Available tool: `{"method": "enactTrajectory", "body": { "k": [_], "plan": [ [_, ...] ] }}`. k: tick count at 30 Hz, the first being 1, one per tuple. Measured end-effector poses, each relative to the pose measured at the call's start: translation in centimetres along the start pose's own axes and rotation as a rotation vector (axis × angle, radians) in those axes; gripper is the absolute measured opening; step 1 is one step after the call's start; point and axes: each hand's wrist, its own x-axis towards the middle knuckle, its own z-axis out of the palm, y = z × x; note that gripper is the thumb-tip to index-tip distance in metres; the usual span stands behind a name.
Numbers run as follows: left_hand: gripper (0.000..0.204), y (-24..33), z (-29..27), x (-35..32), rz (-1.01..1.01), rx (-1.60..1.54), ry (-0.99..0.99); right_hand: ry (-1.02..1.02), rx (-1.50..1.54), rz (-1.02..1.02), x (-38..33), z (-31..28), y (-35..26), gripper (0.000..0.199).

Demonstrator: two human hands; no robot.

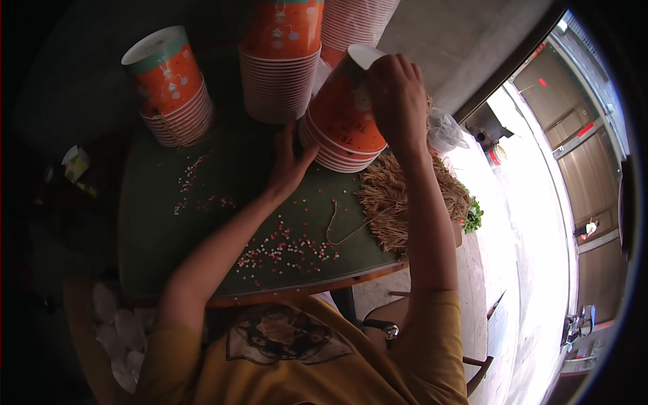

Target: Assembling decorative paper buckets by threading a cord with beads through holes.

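Note:
My right hand (pixel 397 101) grips the rim of the top orange paper cup (pixel 344 111), which tilts on a short stack of cups (pixel 334 154) at the table's far right. My left hand (pixel 289 165) rests against the base of that stack, fingers spread on the green table (pixel 169 229). Two more stacks of the same orange cups stand behind: a tall stack (pixel 280 61) in the middle and a leaning stack (pixel 172 91) at the far left.
Small red and white beads (pixel 283 250) lie scattered over the table top. A thin cord loop (pixel 334 226) lies beside a heap of tan straw-like fibres (pixel 398 202). White lids (pixel 121 337) sit low on the left. A clear plastic bag (pixel 445 131) lies right.

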Motion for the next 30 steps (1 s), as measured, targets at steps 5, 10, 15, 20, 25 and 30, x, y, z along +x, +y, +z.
{"method": "enactTrajectory", "body": {
  "k": [5, 10, 15, 20, 25, 30],
  "plan": [
    [0.078, -0.3, 0.2, 0.4, 0.145, 0.074, -0.035, 0.073, -0.023, -0.009, 0.7, -0.4, 0.3, 0.011],
    [0.071, 0.6, -0.1, 0.1, 0.069, 0.067, -0.08, 0.238, -0.021, -0.035, 2.8, -3.9, -0.7, 0.006],
    [0.066, 5.3, -1.3, -0.1, 0.267, 0.094, 0.043, 0.388, 0.114, 0.101, 2.4, -6.9, -4.1, 0.011],
    [0.051, 13.7, -2.2, -2.5, 0.463, -0.362, 0.027, 0.529, 0.713, 0.248, 0.5, -8.9, -9.8, 0.012],
    [0.039, 16.9, -8.8, -6.0, 0.652, -0.393, 0.175, 0.243, 0.574, 0.42, -5.4, -8.5, -8.7, 0.019],
    [0.02, 18.7, -14.1, -8.4, 0.277, 0.605, 0.148, -0.534, 0.011, 0.502, -17.4, -2.6, -8.4, 0.023]
  ]
}}
